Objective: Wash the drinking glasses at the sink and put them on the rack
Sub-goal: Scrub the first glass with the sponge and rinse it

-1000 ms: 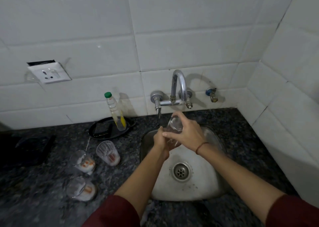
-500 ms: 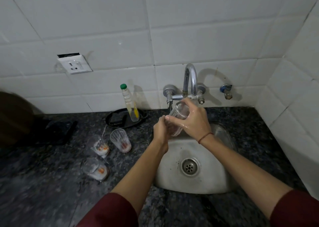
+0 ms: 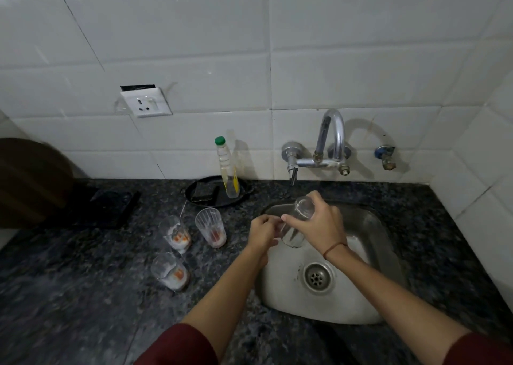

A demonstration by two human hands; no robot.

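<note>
A clear drinking glass (image 3: 294, 235) is tipped mouth-down over the steel sink (image 3: 369, 256). My right hand (image 3: 319, 223) wraps around it from above. My left hand (image 3: 262, 233) touches its side near the rim with the fingers bent. The tap (image 3: 330, 145) sits on the wall above the sink, and I see no water running. Three dirty glasses (image 3: 211, 227) with white and orange residue stand on the dark counter left of the sink. No rack is in view.
A bottle with a green cap (image 3: 228, 170) stands on a black oval tray (image 3: 200, 192) by the wall. A black flat object (image 3: 111, 208) lies at the far left, with a brown rounded shape (image 3: 27, 181) beside it. A wall socket (image 3: 145, 102) is above the counter.
The glass has come down from under the tap spout and is turned mouth-down over the sink. Both hands have dropped with it.
</note>
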